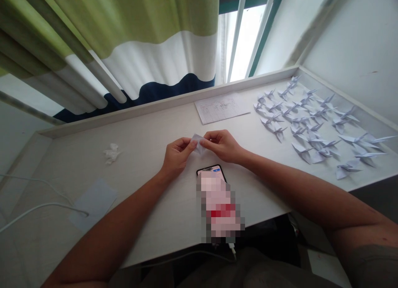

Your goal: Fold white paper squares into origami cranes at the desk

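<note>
A small, partly folded piece of pale paper (198, 144) is held just above the white desk (149, 134), between both hands. My left hand (176, 155) pinches its left side with thumb and fingers closed. My right hand (221, 145) pinches its right side the same way. A phone (217, 201) lies on the desk just in front of the hands, its screen lit and a cable plugged in at its near end.
Several folded paper cranes (311, 122) lie in rows at the right of the desk. A printed sheet (221, 107) lies at the back, a crumpled white paper (112, 153) and a flat pale sheet (93, 205) at the left. White cables (37, 209) run along the left edge. A curtain (130, 43) hangs behind.
</note>
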Motion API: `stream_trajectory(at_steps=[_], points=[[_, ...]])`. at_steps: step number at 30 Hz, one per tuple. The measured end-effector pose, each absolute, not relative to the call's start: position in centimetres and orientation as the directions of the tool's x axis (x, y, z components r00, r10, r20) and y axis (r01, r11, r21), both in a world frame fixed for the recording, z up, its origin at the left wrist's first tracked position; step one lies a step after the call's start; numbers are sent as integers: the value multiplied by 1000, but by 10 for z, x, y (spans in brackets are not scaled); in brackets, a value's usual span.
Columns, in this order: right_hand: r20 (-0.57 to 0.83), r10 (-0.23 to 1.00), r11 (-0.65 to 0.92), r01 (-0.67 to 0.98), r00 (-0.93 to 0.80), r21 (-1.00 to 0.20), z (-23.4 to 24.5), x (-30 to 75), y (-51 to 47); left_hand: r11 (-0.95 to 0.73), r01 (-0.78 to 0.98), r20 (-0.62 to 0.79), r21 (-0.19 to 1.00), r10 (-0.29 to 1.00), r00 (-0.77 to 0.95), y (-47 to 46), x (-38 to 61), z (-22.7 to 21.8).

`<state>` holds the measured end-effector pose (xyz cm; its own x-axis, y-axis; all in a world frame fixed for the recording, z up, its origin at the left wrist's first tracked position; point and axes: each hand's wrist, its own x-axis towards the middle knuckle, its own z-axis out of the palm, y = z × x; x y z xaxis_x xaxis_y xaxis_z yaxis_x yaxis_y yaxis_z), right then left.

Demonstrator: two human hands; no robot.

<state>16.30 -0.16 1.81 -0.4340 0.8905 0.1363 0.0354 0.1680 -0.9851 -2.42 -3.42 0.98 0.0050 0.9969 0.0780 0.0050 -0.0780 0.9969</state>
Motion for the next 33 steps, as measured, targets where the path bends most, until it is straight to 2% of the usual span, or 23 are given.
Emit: stream_trajectory(at_steps=[8,13,17,25,33], points=[[117,905,150,49,-409,-987,16,158,-2,-132,8,133,991,989,-64,-37,-21,3],[53,870,99,70,-491,-993,13,155,-3,-167,-11,166,986,983,-76,-37,-20,5],[38,847,85,65,-530,-994,10,154,-4,-153,-26,151,988,987,-63,-37,-21,7],[-35,814,-81,-54,-580,-995,15,157,-2,-97,-146,104,984,994,36,-35,-24,12],[-90,788,-168,-71,-610,-983,14,158,0,-87,-102,88,991,996,1,-36,-23,10]])
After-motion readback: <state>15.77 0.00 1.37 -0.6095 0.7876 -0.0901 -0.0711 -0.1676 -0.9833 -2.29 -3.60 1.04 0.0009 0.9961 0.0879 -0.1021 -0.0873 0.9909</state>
